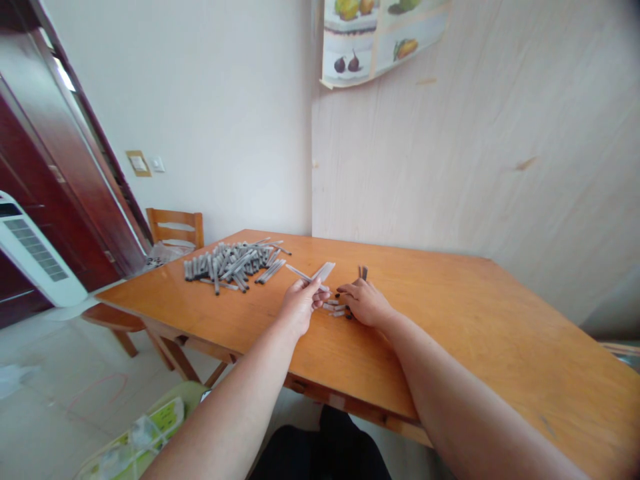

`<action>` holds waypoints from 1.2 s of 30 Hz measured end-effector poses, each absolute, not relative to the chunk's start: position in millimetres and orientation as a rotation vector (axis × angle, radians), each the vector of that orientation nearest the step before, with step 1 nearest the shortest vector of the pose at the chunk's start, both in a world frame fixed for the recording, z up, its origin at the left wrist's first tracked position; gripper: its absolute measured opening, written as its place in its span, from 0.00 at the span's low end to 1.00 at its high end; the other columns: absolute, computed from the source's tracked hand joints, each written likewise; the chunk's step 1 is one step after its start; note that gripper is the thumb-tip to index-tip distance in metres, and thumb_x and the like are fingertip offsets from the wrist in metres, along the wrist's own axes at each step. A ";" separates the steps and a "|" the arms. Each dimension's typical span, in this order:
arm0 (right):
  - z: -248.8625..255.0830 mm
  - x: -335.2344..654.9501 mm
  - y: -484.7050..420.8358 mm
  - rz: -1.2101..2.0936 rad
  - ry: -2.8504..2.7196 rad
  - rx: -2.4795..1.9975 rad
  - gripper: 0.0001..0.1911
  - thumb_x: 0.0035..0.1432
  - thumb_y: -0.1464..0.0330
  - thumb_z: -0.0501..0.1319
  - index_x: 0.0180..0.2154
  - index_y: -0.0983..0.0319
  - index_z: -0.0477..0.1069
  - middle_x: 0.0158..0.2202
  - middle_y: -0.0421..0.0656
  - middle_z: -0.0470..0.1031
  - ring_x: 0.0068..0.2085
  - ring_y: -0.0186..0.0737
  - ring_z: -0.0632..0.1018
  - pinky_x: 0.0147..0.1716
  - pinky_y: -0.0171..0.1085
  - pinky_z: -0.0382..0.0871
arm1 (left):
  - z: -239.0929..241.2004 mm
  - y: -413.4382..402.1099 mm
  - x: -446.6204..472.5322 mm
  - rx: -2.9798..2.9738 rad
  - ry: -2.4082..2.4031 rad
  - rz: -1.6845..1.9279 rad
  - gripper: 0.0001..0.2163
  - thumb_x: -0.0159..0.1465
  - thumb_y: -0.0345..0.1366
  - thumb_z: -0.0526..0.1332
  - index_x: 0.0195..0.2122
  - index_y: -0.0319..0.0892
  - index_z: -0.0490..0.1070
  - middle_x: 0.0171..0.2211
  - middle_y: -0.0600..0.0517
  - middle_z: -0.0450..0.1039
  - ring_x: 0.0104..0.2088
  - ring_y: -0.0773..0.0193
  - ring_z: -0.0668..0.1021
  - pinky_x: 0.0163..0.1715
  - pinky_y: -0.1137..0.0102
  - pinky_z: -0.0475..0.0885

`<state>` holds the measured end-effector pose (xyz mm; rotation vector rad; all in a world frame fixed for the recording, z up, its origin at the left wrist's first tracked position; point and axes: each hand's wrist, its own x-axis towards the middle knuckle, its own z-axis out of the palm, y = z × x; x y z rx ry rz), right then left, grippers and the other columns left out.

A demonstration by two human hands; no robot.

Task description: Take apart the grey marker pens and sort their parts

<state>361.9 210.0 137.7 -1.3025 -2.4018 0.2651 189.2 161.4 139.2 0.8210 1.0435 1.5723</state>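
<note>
My left hand is closed on a few thin grey sticks that fan out above the orange wooden table. My right hand rests beside it on the table, fingers curled over a small cluster of short grey sticks. Two dark stick ends poke up behind the right hand. A big pile of grey sticks with dark tips lies on the table's far left part, apart from both hands.
A wooden chair stands behind the table's left corner. A white appliance and a dark red door are at the left. A green bag lies on the floor. A pale panel wall backs the table.
</note>
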 end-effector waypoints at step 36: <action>145.6 348.7 194.5 0.479 -2.140 -1.170 0.10 0.56 0.63 0.57 0.30 0.61 0.74 0.26 0.40 0.75 0.26 0.33 0.71 0.25 0.31 0.57 | 136.1 167.0 187.3 0.805 1.033 1.594 0.14 0.53 0.41 0.68 0.34 0.39 0.68 0.28 0.50 0.76 0.26 0.67 0.78 0.22 0.77 0.64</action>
